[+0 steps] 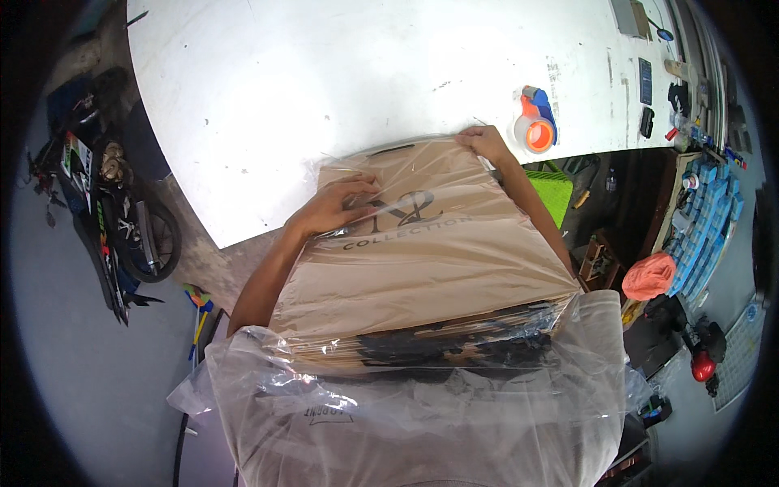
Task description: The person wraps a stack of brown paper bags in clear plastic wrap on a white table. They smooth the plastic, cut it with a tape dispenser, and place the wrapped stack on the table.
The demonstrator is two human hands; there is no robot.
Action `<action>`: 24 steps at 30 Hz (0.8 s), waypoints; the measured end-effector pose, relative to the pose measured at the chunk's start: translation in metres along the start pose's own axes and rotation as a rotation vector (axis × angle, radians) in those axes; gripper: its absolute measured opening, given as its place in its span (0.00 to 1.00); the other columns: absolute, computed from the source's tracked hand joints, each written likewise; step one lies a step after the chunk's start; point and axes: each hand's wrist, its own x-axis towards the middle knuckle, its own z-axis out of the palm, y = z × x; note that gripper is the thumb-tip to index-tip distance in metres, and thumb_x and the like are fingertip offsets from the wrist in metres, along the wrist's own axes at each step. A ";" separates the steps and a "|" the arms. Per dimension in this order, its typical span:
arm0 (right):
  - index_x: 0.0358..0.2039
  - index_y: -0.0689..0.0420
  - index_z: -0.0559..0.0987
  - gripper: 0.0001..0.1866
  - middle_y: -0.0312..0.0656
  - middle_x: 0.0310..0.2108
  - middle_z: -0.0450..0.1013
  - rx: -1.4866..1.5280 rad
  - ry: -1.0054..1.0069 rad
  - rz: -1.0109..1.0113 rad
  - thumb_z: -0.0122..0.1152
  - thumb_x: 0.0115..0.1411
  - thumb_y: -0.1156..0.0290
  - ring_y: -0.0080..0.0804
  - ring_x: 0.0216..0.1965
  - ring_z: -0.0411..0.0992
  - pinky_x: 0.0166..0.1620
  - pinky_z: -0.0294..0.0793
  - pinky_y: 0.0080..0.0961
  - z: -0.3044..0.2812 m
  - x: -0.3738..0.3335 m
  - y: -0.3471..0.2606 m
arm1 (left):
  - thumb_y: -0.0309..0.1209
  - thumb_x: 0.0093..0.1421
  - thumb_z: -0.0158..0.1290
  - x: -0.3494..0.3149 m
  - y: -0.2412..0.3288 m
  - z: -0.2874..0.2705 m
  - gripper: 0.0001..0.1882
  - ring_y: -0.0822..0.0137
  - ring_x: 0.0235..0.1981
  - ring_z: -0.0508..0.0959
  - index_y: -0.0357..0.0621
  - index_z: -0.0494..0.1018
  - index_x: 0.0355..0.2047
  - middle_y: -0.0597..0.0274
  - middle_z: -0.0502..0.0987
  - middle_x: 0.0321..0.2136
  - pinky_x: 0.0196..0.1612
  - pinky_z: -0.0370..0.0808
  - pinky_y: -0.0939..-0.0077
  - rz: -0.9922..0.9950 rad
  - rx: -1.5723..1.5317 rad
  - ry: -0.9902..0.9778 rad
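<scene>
A thick stack of flat brown paper pieces (414, 276) with dark printing lies tilted against my body, its far end at the white table's near edge. A loose clear plastic bag (487, 414) covers the stack and spreads over my shirt at the near end. My left hand (337, 204) rests on the stack's upper left side, fingers apart on the plastic. At the far right corner, my right hand (484, 144) grips the plastic-wrapped stack, fingers bent over its edge. Dark print marks the stack's near side.
On the white table (341, 73), an orange and blue tape dispenser (535, 122) stands beyond my right hand. A phone-like dark object (645, 81) lies farther right. Below the table is a green basket (548, 193). A bicycle-like vehicle (146, 235) stands at the left.
</scene>
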 end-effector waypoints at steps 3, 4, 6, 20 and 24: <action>0.33 0.63 0.85 0.15 0.35 0.23 0.76 0.010 -0.013 0.007 0.73 0.58 0.62 0.21 0.24 0.70 0.28 0.70 0.22 0.003 0.003 0.001 | 0.41 0.63 0.62 0.001 -0.006 0.001 0.25 0.53 0.67 0.67 0.47 0.75 0.59 0.52 0.69 0.66 0.69 0.63 0.60 0.009 0.014 0.014; 0.33 0.63 0.85 0.14 0.36 0.22 0.76 -0.037 -0.003 0.011 0.73 0.57 0.62 0.22 0.25 0.71 0.29 0.71 0.24 0.003 0.008 0.005 | 0.41 0.63 0.62 0.001 -0.006 0.001 0.25 0.53 0.67 0.67 0.47 0.75 0.59 0.52 0.69 0.66 0.69 0.63 0.60 0.017 0.015 0.021; 0.32 0.61 0.86 0.13 0.38 0.22 0.77 -0.130 0.014 0.018 0.73 0.56 0.62 0.26 0.25 0.73 0.30 0.73 0.27 0.008 0.011 0.005 | 0.41 0.63 0.62 0.001 -0.005 0.002 0.25 0.53 0.67 0.67 0.47 0.75 0.58 0.52 0.69 0.65 0.70 0.63 0.60 0.010 0.039 0.021; 0.29 0.62 0.74 0.03 0.56 0.25 0.77 -0.607 0.389 -0.601 0.60 0.55 0.79 0.62 0.32 0.76 0.37 0.74 0.49 0.032 -0.007 -0.006 | 0.47 0.62 0.62 0.005 -0.001 0.008 0.29 0.51 0.69 0.64 0.45 0.75 0.58 0.49 0.67 0.66 0.71 0.60 0.59 0.008 0.084 0.001; 0.31 0.63 0.74 0.04 0.58 0.29 0.77 -0.537 0.397 -0.598 0.60 0.55 0.81 0.57 0.33 0.77 0.37 0.75 0.45 0.031 -0.019 -0.007 | 0.48 0.62 0.62 0.005 -0.009 0.011 0.29 0.51 0.70 0.63 0.47 0.76 0.58 0.50 0.67 0.66 0.71 0.59 0.57 0.019 0.112 0.008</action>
